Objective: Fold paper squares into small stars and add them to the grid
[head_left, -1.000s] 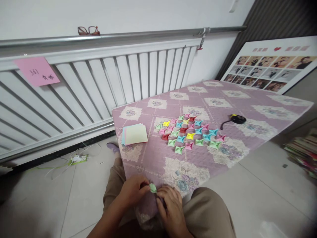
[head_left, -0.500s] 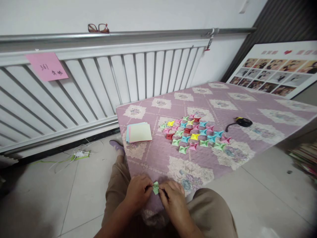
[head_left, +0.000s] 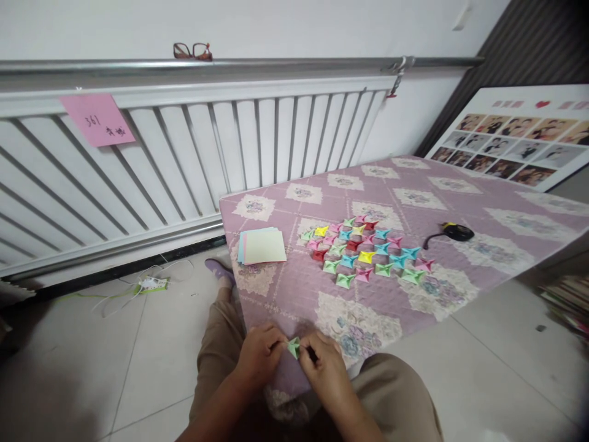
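Observation:
A small folded green paper is held between both hands at the near corner of the table. My left hand pinches its left side, and my right hand pinches its right side with thumb and fingertips. Farther up the cloth lie several folded paper pieces in rows, in green, pink, red, blue and yellow, among them a yellow one and a green one. A stack of square paper sheets, pale yellow on top, rests at the table's left edge.
The table has a purple flowered cloth. A black object with a strap lies on its right part. Behind stand a white radiator and a photo board. Glasses sit on the pipe. A power strip lies on the floor.
The green paper shows a slightly different angle between my fingertips. Both hands still grip it. The whole view has shifted a little, so the scene sits slightly farther right.

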Action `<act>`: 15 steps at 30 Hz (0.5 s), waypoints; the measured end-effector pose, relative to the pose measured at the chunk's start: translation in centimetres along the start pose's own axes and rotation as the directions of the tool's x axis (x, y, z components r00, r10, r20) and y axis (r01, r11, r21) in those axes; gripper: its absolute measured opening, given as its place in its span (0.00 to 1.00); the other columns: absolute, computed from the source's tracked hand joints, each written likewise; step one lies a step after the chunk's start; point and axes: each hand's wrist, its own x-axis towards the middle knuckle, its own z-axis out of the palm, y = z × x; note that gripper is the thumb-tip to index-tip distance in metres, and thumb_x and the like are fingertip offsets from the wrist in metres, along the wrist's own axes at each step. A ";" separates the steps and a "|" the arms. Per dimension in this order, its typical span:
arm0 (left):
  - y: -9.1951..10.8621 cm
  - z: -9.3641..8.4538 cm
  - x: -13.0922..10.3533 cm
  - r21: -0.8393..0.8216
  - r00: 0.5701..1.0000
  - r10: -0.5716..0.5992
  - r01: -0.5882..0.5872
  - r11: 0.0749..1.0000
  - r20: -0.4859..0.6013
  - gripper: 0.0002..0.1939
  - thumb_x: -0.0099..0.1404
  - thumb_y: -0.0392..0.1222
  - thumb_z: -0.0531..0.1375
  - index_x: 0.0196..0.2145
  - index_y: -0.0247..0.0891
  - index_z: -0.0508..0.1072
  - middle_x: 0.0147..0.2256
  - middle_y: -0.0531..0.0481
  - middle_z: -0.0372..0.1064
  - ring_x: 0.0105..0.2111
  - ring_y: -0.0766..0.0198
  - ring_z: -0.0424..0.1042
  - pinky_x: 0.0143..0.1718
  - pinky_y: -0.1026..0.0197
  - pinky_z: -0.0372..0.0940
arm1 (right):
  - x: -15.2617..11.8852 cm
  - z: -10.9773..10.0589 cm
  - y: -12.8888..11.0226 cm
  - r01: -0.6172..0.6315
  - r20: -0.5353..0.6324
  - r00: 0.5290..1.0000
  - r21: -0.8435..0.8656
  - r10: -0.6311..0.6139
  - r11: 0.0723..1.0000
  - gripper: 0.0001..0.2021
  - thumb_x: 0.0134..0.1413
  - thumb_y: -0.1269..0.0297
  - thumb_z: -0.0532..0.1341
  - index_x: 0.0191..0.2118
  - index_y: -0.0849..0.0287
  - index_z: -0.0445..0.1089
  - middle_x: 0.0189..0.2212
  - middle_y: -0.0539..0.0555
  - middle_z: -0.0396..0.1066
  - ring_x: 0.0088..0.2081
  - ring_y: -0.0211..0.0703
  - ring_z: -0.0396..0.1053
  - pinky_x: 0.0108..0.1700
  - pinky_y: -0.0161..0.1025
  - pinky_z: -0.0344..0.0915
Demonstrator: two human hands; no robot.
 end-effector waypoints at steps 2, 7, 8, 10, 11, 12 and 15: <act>0.0 -0.2 0.0 -0.030 0.999 -0.032 0.032 0.999 -0.017 0.08 0.62 0.33 0.52 0.29 0.39 0.71 0.32 0.51 0.69 0.36 0.63 0.67 0.39 0.62 0.58 | 0.1 -0.1 0.3 -0.009 0.014 1.000 0.060 0.008 0.998 0.08 0.55 0.70 0.52 0.26 0.56 0.62 0.24 0.47 0.65 0.29 0.39 0.65 0.34 0.37 0.57; 0.2 0.0 -0.2 0.018 0.996 -0.084 0.084 0.996 -0.011 0.06 0.62 0.36 0.52 0.31 0.39 0.69 0.33 0.50 0.70 0.36 0.60 0.67 0.40 0.59 0.58 | 0.2 -0.7 0.4 -0.037 0.029 0.999 0.179 0.032 0.983 0.10 0.59 0.66 0.51 0.27 0.55 0.62 0.25 0.49 0.65 0.31 0.40 0.66 0.33 0.36 0.60; 0.1 0.1 -0.3 0.012 0.996 -0.084 0.084 0.996 -0.021 0.06 0.62 0.36 0.51 0.31 0.39 0.68 0.33 0.49 0.70 0.36 0.60 0.67 0.40 0.59 0.58 | 0.2 -0.8 0.4 -0.047 0.030 0.999 0.203 0.042 0.978 0.10 0.60 0.65 0.51 0.27 0.55 0.62 0.25 0.49 0.66 0.31 0.41 0.66 0.33 0.36 0.61; 0.0 0.4 -0.4 -0.011 0.995 -0.084 0.083 0.996 -0.052 0.06 0.63 0.36 0.51 0.31 0.39 0.67 0.32 0.50 0.69 0.35 0.61 0.67 0.39 0.59 0.58 | 0.3 -1.0 0.2 -0.071 0.031 0.997 0.256 0.066 0.964 0.11 0.60 0.63 0.51 0.27 0.55 0.63 0.26 0.50 0.66 0.31 0.41 0.66 0.34 0.36 0.62; -0.2 0.5 -0.4 -0.020 0.994 -0.084 0.083 0.996 -0.066 0.07 0.63 0.36 0.50 0.31 0.39 0.67 0.32 0.50 0.69 0.34 0.61 0.67 0.39 0.59 0.59 | 0.3 -1.0 0.2 -0.083 0.029 0.997 0.283 0.079 0.955 0.11 0.61 0.62 0.51 0.27 0.55 0.63 0.26 0.50 0.66 0.31 0.41 0.66 0.34 0.36 0.62; -0.3 0.7 -0.5 -0.027 0.993 -0.084 0.082 0.996 -0.079 0.07 0.63 0.36 0.50 0.31 0.39 0.67 0.32 0.50 0.69 0.34 0.61 0.67 0.38 0.60 0.59 | 0.4 -1.0 0.2 -0.094 0.025 0.996 0.307 0.091 0.947 0.12 0.61 0.62 0.51 0.27 0.55 0.63 0.26 0.50 0.66 0.31 0.41 0.66 0.34 0.36 0.63; -0.7 1.0 -0.5 -0.032 0.989 -0.101 0.099 0.995 -0.104 0.06 0.62 0.36 0.51 0.31 0.40 0.66 0.31 0.51 0.70 0.33 0.62 0.67 0.37 0.61 0.60 | 0.3 -0.8 0.6 -0.123 0.001 0.991 0.346 0.131 0.930 0.11 0.61 0.60 0.51 0.28 0.55 0.63 0.27 0.50 0.66 0.32 0.41 0.66 0.35 0.36 0.63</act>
